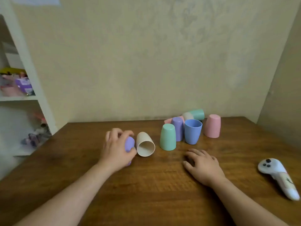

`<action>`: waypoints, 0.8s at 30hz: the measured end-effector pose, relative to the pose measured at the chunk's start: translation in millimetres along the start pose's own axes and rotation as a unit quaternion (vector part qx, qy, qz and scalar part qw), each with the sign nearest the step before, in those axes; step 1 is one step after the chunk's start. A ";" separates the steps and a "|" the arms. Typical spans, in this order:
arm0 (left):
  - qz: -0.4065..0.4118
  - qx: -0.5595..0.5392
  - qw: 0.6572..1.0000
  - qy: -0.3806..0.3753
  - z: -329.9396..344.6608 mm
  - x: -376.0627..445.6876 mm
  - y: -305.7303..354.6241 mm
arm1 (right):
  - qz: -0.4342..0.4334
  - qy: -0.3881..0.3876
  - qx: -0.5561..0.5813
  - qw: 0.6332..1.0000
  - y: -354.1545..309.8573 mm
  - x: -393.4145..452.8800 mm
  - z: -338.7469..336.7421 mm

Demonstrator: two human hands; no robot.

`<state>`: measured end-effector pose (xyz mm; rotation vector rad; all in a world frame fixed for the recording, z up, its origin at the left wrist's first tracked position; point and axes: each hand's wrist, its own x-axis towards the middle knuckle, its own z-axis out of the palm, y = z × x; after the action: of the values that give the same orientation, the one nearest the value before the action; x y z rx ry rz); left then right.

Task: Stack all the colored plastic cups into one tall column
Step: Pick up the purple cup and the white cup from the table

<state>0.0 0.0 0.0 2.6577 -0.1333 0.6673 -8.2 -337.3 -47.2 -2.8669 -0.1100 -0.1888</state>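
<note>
My left hand (pixel 116 148) is closed around a purple cup (pixel 129 144) at the table's left middle. Right beside it a beige cup (pixel 145 144) lies on its side, mouth toward me. A green cup (pixel 168 137) and a second purple cup (pixel 178 130) stand upside down. A blue cup (pixel 192 131) stands upright, and a pink cup (pixel 212 125) stands upside down to its right. Behind them by the wall lie a green cup (pixel 197 114), a beige cup (pixel 187 115) and a pink cup (pixel 167 121), on their sides. My right hand (pixel 203 165) rests flat on the table, fingers spread, holding nothing.
The wooden table (pixel 146 193) meets a wall at the back and another on the right. A white hand controller (pixel 279 176) lies near the right edge. White shelves (pixel 24 98) with clutter stand to the left.
</note>
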 end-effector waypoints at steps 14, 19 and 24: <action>-0.224 -0.210 0.940 -0.147 11.0 23.8 -28.0 | -0.018 0.021 -0.005 1.000 3.3 -0.9 2.1; -0.172 -0.244 0.954 -0.008 17.0 14.1 -32.3 | -0.012 0.117 -0.019 0.993 -8.0 -6.3 2.0; -0.212 -0.335 0.918 -0.006 32.1 -0.8 -37.6 | -0.085 0.122 -0.008 0.989 -29.1 -5.6 14.1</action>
<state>20.1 21.7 -39.6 1.9347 0.1813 0.3688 -14.7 -305.9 -54.0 -2.8215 -0.3060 -0.5727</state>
